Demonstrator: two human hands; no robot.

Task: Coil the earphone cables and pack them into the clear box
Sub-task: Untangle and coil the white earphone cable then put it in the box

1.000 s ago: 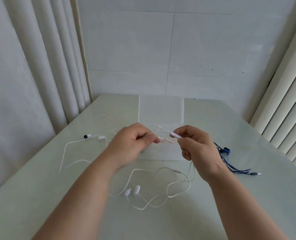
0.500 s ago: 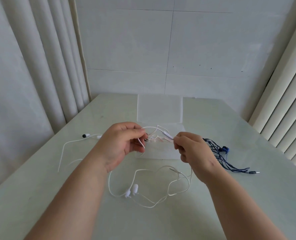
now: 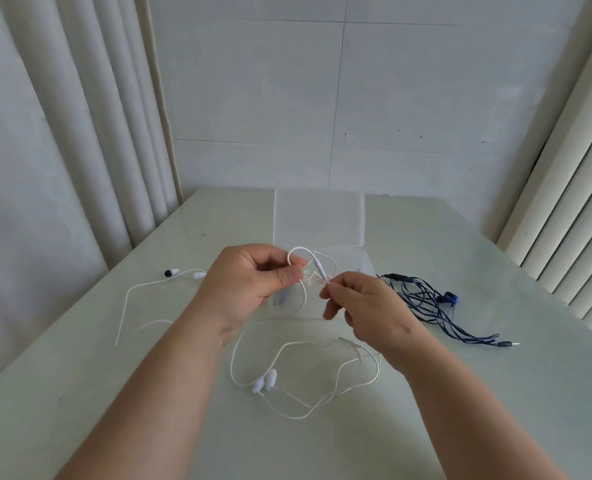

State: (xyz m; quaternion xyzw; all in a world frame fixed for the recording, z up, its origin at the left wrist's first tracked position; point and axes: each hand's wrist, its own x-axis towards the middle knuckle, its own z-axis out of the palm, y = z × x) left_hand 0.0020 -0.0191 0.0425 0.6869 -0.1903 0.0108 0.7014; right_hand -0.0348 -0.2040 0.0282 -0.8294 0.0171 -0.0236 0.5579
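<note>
Pale table (image 3: 80, 393), near edge cut off by the frame. At the far middle, clear box (image 3: 319, 220), lid upright, base half hidden behind both hands and hard to trace. Left hand (image 3: 249, 285), fingers curled, pinching a small loop of white earphone cable (image 3: 299, 252) just above the box. Right hand (image 3: 367, 306) pinching the same cable between thumb and forefinger, other fingers loosely bent. Slack lying on the table by the wrists, earbuds (image 3: 265, 379) together. To the right, blue earphones (image 3: 426, 303), heaped. To the left, second white cable (image 3: 128, 299), possibly a separate set, one end lost behind the left wrist.
</note>
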